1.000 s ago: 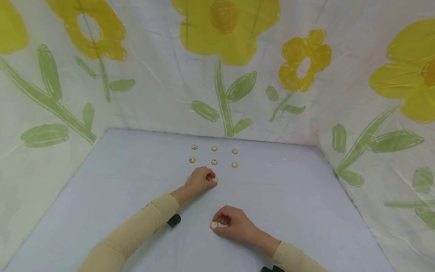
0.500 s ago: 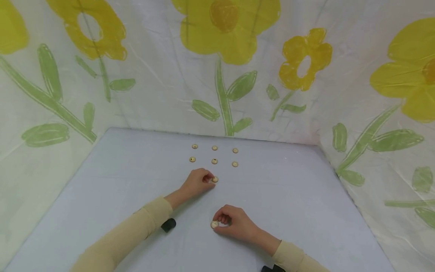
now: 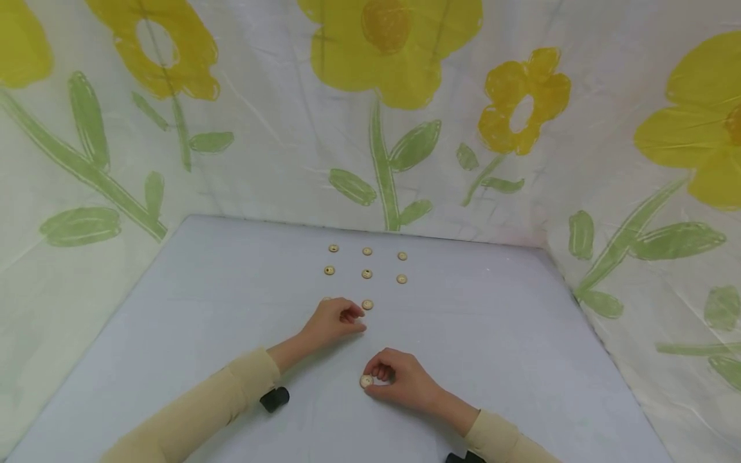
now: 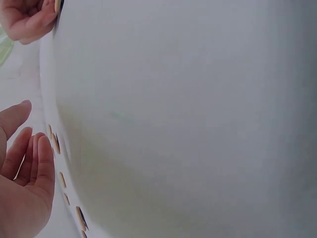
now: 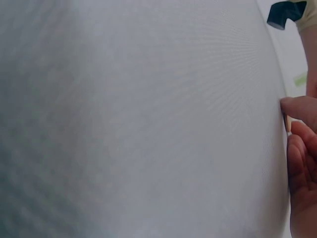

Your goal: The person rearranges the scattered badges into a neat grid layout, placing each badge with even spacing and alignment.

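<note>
My right hand (image 3: 402, 381) pinches a small round wooden disc (image 3: 366, 381) between thumb and forefinger, low at the table surface. In the right wrist view the disc (image 5: 287, 122) shows only as a thin edge between the fingertips. My left hand (image 3: 331, 323) holds nothing; its thumb and fingers stand apart, as the left wrist view also shows. Just beyond its fingertips lies another disc (image 3: 367, 305), flat on the table. A further disc (image 3: 327, 299) is mostly hidden behind the left hand. Dark or faint marks show on the discs, too small to read.
Several like discs lie in two rows farther back, among them a near-row disc (image 3: 367, 274) and a far-row disc (image 3: 402, 256). The pale table (image 3: 492, 347) meets a flower-printed curtain (image 3: 278, 161) at its back and sides. Each wrist carries a black camera (image 3: 274, 399).
My left hand has let go of the disc at its fingertips and drawn back toward the near left, leaving it on the table. The right hand keeps its place and its disc.
</note>
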`<state>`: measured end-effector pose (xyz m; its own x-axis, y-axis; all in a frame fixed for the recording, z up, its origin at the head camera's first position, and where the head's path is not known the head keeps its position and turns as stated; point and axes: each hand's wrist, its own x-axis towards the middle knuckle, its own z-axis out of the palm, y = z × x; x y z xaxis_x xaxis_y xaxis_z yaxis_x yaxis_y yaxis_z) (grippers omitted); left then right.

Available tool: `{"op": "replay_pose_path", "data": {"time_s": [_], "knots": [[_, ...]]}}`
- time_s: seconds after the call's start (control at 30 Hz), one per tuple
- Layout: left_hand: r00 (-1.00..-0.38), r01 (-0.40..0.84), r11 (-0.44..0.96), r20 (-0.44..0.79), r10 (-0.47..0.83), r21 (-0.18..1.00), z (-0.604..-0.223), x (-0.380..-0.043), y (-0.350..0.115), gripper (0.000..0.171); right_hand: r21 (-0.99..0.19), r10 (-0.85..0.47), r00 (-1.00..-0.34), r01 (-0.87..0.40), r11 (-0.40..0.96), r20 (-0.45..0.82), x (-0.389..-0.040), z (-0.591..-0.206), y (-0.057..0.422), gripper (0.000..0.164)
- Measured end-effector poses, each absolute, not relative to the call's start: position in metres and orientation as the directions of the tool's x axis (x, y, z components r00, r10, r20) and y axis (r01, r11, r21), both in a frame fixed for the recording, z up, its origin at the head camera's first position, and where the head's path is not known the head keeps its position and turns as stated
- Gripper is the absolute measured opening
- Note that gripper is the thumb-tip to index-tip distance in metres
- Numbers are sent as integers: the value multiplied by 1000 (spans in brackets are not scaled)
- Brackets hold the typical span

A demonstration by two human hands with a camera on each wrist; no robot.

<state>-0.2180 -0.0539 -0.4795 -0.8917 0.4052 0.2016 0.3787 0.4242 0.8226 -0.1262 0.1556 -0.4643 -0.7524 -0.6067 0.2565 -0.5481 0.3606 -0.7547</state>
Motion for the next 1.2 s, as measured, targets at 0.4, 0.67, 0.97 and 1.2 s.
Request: {"op": "replay_pose_path", "data": {"time_s": [0.4,0.67,0.97,1.2], "knots": [[-887,359,410,170,429,838,-481,-196,-59,21,-753,-605,-759,-540,377,242,-137,-495,163,20],[-866,356,367,156,474,859,-483,-176,-66,21,-760,-599,-771,-518,393,215,-137,-496,163,20],[-844,342,324,137,518,882,-482,-153,-72,20,-758,-591,-763,-541,365,261,-136,-494,161,19],[-810,384,288,170,562,877,-479,-136,-80,20,-756,-594,-773,-521,396,222,-137,-494,161,20]]}}
